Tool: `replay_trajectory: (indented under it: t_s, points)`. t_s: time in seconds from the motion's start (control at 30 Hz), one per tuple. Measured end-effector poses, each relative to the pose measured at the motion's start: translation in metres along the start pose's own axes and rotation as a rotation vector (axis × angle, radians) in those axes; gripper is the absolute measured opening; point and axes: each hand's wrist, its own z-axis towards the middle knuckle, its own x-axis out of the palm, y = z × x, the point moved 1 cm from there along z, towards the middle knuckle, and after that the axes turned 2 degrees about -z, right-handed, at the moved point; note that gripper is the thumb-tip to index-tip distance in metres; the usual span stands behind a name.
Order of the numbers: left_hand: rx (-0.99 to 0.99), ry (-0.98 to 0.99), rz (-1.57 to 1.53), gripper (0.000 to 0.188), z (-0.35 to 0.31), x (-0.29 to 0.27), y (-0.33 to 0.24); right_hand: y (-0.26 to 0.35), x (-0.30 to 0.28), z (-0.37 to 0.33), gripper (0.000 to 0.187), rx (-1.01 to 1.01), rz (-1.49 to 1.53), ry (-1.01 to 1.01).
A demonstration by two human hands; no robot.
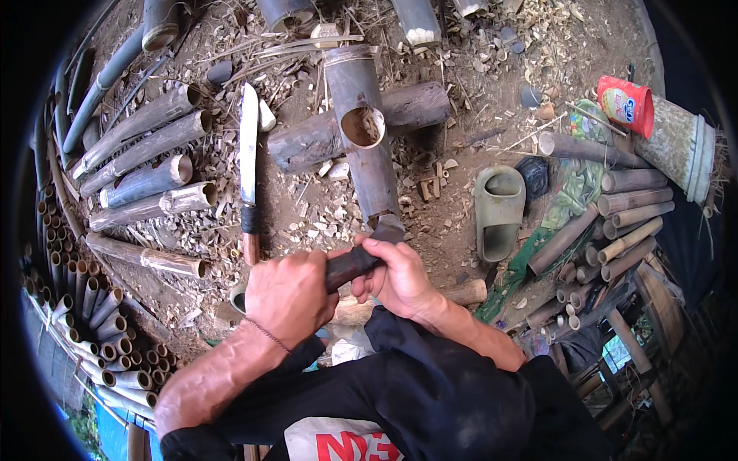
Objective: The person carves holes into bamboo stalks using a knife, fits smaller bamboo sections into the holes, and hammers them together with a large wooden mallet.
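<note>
Clock centred on the view, twelve at the top.

Item: bamboo tube point(373, 173), dark-skinned, one round opening in its upper face. At twelve o'clock, lying lengthwise from twelve toward six, across a dark log point(304, 146) that runs from eight to two beneath it; the crossing probably props the tube clear of the chip-strewn ground point(292, 211).

Item: dark-handled tool point(350, 269), near centre toward six. Its head meets or nearly meets the tube's near end; contact and edge shape cannot be told.

Item: your left hand point(288, 292), at eight, a closed fist round the rear of the handle, back of the hand up; likely the firm hold. Forearm enters from seven, a thin cord bracelet point(267, 336) at the wrist.

Item: your right hand point(403, 276), at five, gripping farther forward, thumb along the top, fingers curled beneath; probably for steering. Forearm slants in from between four and five.

Item: machete point(248, 154), at ten, blade toward twelve, grip toward six, lying just beyond your left fist, seemingly within easy reach.

Item: olive slipper point(501, 223), at three.

Item: cut bamboo lengths point(146, 184), between nine and ten, roughly side by side.
</note>
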Motion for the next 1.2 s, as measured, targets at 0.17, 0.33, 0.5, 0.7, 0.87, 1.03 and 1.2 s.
replay_trajectory:
  t_s: [0.17,0.33,0.5,0.7,0.87,1.03,1.2]
  points:
    - [0.278,0.159,0.416,0.007,0.049,-0.047,-0.068,0.007,-0.016,-0.005,0.034,0.064,0.451,-0.115]
    - [0.409,0.103,0.547,0.007,0.037,-0.073,-0.092,0.010,0.010,-0.015,0.037,-0.014,0.326,-0.117]
    - [0.319,0.247,0.336,0.017,0.017,-0.023,-0.002,-0.033,-0.047,0.000,0.034,0.237,0.215,0.203]
    - [0.129,0.056,-0.195,0.039,-0.020,0.089,0.024,-0.017,-0.041,-0.015,0.027,0.117,-0.386,-0.183]
    - [-0.170,-0.074,-0.610,0.056,-0.013,0.173,-0.061,-0.013,-0.061,-0.019,0.026,-0.366,-1.051,-0.444]
    - [0.119,-0.218,0.016,0.046,-0.015,0.151,-0.007,-0.023,-0.057,-0.017,0.030,-0.075,-0.641,-0.263]
    - [0.353,0.083,0.366,0.022,-0.002,0.025,0.031,-0.041,-0.038,0.005,0.031,0.212,0.070,0.227]
